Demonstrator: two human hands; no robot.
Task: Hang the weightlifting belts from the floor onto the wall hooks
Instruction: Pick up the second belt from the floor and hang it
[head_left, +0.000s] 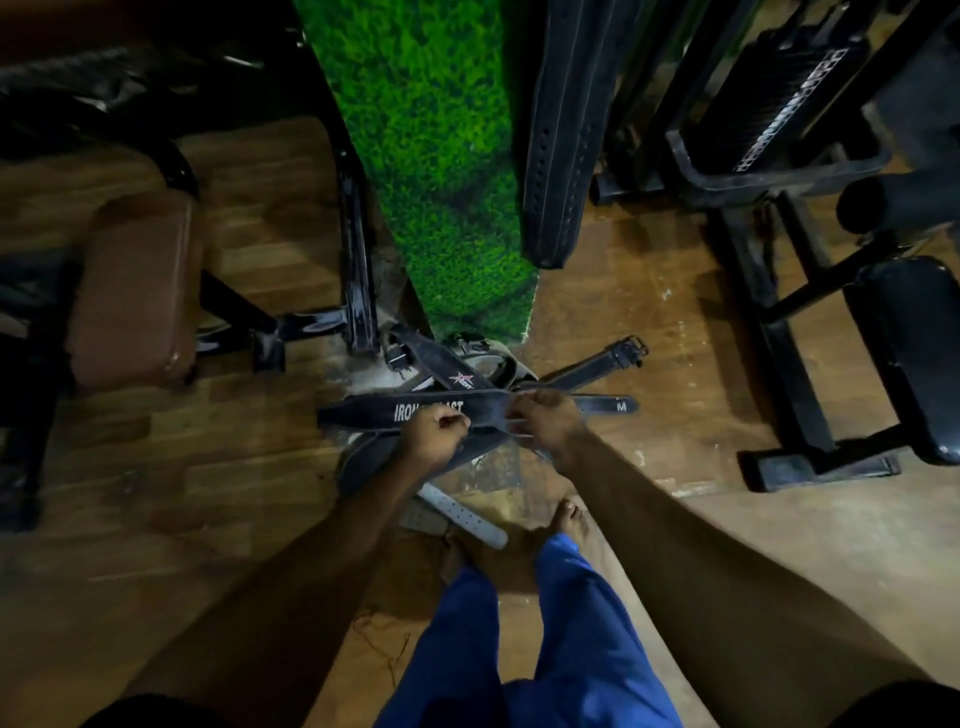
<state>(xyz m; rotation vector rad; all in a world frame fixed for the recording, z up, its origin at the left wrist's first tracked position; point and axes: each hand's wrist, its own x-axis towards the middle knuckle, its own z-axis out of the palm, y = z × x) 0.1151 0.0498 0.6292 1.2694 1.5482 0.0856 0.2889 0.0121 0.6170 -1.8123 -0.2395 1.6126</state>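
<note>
Both hands grip the lettered belt (415, 413) on top of the floor pile (467, 374).

Left hand (434, 434) curls its grip over the belt's wide middle; right hand (545, 421) pinches the narrow strap end. The belt looks thick, stiff and moderately heavy: lift it with both hands. Its lettering is partly covered, the buckle cannot be made out, and the hooks are out of view above the hung belt (561, 156).

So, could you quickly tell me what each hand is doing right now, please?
Left hand: closed, fingers curled on the lettered black belt.
Right hand: closed, pinching the same belt further along.
</note>
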